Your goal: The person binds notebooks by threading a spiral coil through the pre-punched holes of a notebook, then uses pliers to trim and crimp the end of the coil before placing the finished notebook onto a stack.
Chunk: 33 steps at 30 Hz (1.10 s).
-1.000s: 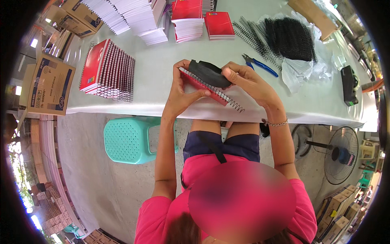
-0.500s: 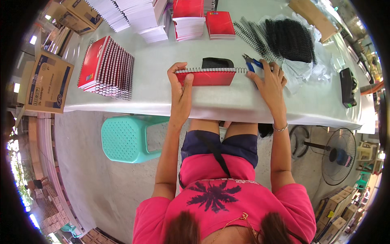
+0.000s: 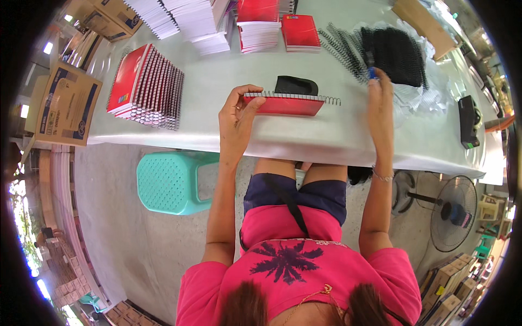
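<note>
My left hand (image 3: 239,117) is closed on the left end of a red-covered spiral notebook (image 3: 291,106), thumb on the near cover. The notebook stands on its long edge, with its dark coil along the top. A loose coil end (image 3: 334,101) sticks out past its right end. Off to the right, my right hand (image 3: 381,100) is raised and closed around blue-handled cutting pliers (image 3: 372,73); their jaws are blurred against the coils behind. Just beyond the notebook lies a black, rounded object (image 3: 296,85) whose kind I cannot make out.
A stack of red spiral notebooks (image 3: 142,89) stands at left, with paper stacks (image 3: 198,27) and red-covered books (image 3: 300,32) at the back. Black coils (image 3: 391,57) lie on plastic at right, near a black tape dispenser (image 3: 468,122). A green stool (image 3: 168,182) and fan (image 3: 454,213) stand below.
My right hand has left the coil's loose end and moved up and right, with the pliers turned upright in it. My left hand still holds the notebook.
</note>
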Each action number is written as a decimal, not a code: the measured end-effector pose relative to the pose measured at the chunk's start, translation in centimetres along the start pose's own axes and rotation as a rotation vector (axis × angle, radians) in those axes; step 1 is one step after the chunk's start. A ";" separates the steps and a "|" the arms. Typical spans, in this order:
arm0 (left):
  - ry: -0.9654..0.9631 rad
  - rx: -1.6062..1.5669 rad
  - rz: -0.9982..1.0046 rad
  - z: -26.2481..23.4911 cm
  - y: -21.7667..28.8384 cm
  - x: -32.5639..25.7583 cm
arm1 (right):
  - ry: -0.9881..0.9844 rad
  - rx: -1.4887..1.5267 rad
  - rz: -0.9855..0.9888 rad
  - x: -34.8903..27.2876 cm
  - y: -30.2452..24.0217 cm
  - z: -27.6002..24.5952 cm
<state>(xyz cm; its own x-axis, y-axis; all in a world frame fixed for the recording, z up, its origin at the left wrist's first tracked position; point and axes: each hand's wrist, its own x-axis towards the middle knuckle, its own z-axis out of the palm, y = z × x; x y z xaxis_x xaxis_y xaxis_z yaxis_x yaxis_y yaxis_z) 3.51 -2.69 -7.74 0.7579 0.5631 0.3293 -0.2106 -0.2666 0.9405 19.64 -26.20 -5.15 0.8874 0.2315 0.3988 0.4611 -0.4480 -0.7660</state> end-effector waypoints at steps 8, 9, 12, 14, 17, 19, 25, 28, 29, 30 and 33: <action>-0.080 0.029 -0.105 -0.1 2.2 0.0 | -0.230 0.196 -0.225 -4.2 -9.3 -1.0; -0.095 0.044 -0.101 -0.1 2.1 0.0 | -0.240 0.094 -0.306 -5.2 -10.3 -0.2; -0.049 0.076 -0.081 0.0 3.0 -0.6 | -0.230 -0.004 -0.341 -7.3 -10.5 2.7; -0.031 0.042 -0.098 0.3 2.8 -0.8 | -0.189 -0.055 -0.394 -7.9 -10.0 3.9; -0.014 0.045 -0.122 0.4 2.8 -1.1 | -0.190 -0.071 -0.364 -8.6 -9.4 4.9; -0.005 0.049 -0.125 0.4 3.1 -1.3 | -0.197 -0.074 -0.352 -8.8 -9.4 5.2; 0.023 0.027 -0.099 0.6 3.6 -1.7 | -0.199 -0.076 -0.362 -9.3 -9.2 5.5; 0.045 0.063 -0.083 0.9 3.9 -2.0 | -0.248 0.003 -0.300 -9.5 -9.3 5.5; 0.057 0.062 -0.088 1.1 4.1 -2.1 | -0.311 0.078 -0.232 -9.7 -9.4 5.4; 0.069 0.061 -0.092 1.3 4.3 -2.2 | -0.374 0.153 -0.163 -9.7 -9.4 5.3; 0.093 0.257 0.029 1.6 3.8 -2.7 | -1.207 1.370 0.812 -7.2 -8.6 3.6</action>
<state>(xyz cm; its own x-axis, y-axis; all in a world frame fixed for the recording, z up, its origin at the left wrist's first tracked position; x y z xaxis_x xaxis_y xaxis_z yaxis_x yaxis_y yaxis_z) 1.60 -6.46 -5.19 0.6915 0.6185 0.3733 -0.0589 -0.4669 0.8824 9.30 -20.89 -3.24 0.1241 0.9697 -0.2105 -0.8004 -0.0276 -0.5988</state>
